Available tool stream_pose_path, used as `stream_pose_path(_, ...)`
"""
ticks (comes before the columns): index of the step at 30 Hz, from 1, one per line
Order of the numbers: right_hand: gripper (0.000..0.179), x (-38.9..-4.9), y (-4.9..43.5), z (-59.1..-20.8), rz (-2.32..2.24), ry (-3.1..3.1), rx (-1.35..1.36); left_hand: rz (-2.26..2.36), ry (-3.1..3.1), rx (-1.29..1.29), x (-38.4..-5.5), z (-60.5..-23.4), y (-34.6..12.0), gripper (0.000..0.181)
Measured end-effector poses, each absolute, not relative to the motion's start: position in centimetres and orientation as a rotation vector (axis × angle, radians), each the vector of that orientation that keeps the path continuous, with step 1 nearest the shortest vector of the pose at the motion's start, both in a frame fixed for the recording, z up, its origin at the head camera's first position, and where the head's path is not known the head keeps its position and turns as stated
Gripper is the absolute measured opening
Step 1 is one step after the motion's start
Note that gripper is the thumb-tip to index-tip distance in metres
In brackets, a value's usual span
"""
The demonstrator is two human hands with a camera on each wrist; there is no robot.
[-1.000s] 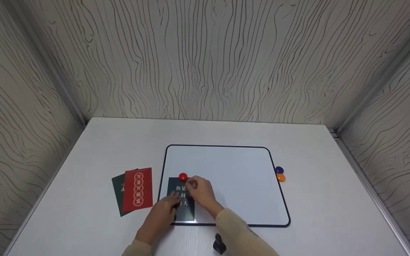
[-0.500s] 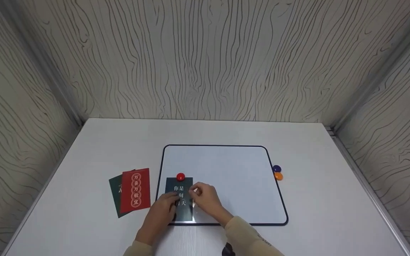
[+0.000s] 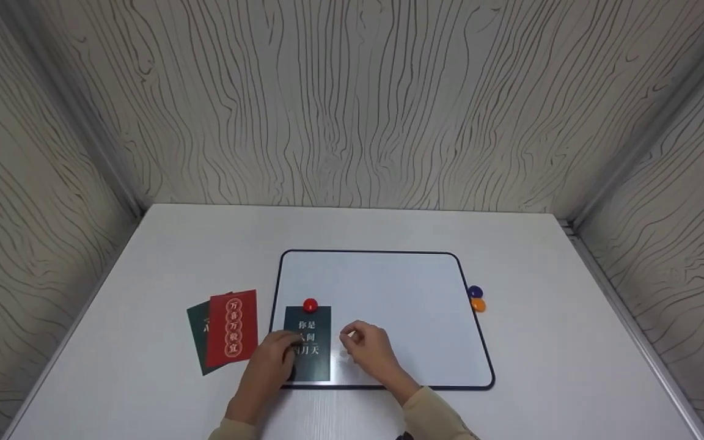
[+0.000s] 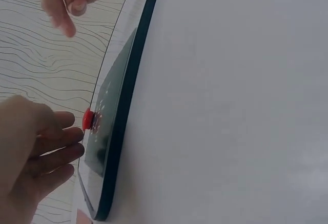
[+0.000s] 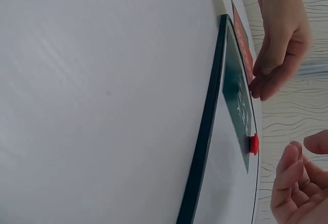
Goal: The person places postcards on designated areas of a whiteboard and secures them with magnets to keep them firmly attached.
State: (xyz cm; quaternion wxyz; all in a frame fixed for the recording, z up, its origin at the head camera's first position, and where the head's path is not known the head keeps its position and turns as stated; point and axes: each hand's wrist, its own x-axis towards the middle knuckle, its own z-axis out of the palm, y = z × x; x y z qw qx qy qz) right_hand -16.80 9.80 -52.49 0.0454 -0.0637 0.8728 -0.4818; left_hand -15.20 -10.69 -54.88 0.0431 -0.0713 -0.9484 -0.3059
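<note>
A dark green card [image 3: 318, 360] with white characters lies on the left part of a black-rimmed whiteboard [image 3: 401, 305]. At the card's top edge sits a round red magnet [image 3: 310, 305]. Over the card's left side hovers my left hand [image 3: 271, 360], fingers loosely bent; the left wrist view shows nothing gripped in them [image 4: 31, 152]. Just right of the card, above the board, is my right hand [image 3: 373, 351]. Its fingers hang loosely curled, with the thumb apart from them in the right wrist view [image 5: 302, 183] and nothing between.
Left of the board, a red card [image 3: 233, 327] overlaps another green card [image 3: 198, 333] on the white table [image 3: 352, 226]. A purple magnet [image 3: 475, 292] and an orange magnet [image 3: 478, 305] lie at the board's right edge. Patterned walls [image 3: 352, 110] enclose the table's back and sides.
My right hand has drawn away from the card to the right and slightly nearer. My left hand has shifted a little left, uncovering more characters. Card and red magnet stay in place.
</note>
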Motion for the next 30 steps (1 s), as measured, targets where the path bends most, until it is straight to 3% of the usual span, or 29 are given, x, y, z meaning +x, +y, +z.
stream_pose_path(13, 0.014, -16.1, 13.7, -51.9, -1.525, 2.719, -0.206, -0.864, -2.841, -0.142, -15.3, -54.8, -11.6, 0.022)
stream_pose_path(30, 0.016, -16.3, 17.4, -51.5, -1.527, 2.736, 0.01, -0.958, -2.861, -0.046, -15.6, -54.5, -12.2, 0.023)
